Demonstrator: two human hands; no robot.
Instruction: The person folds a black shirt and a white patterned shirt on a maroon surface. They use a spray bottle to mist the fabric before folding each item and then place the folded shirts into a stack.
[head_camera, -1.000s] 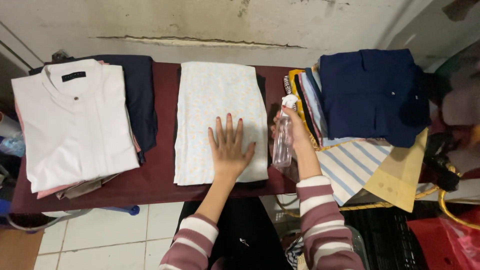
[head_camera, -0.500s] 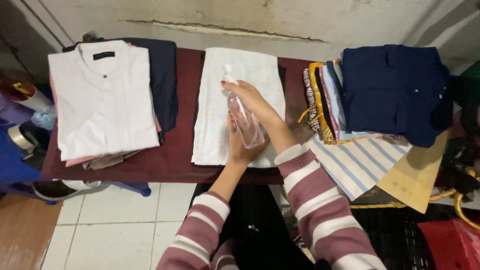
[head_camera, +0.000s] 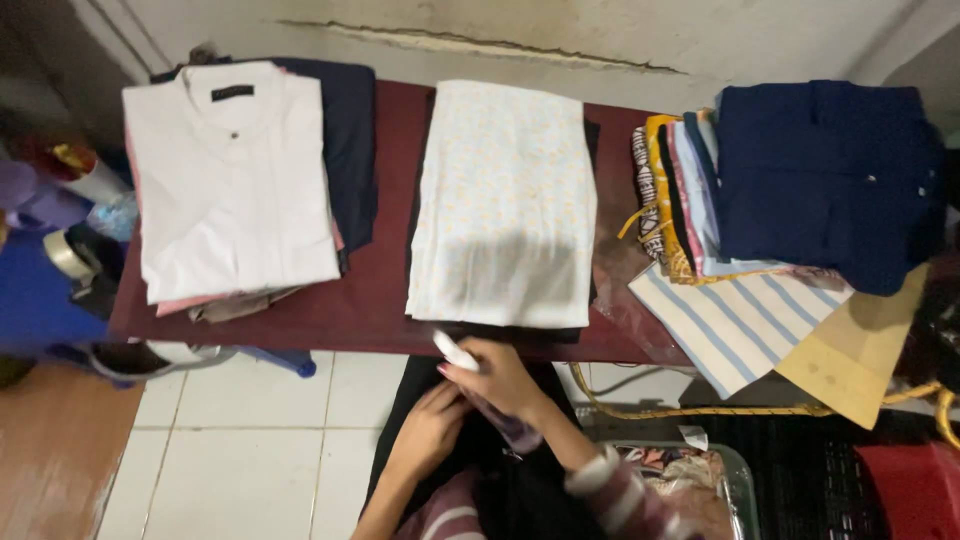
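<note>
Your right hand (head_camera: 500, 378) grips the spray bottle (head_camera: 455, 351), fingers wrapped around it. Your left hand (head_camera: 430, 425) touches it below, fingers curled together.

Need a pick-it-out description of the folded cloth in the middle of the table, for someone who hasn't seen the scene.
Start from the dark red table against the wall. Between the white shirt on the stack at one end and the navy garment at the other lies one flat folded cloth, just beyond the right hand. It alone is pale with small yellow specks, lying singly, not stacked.
</note>
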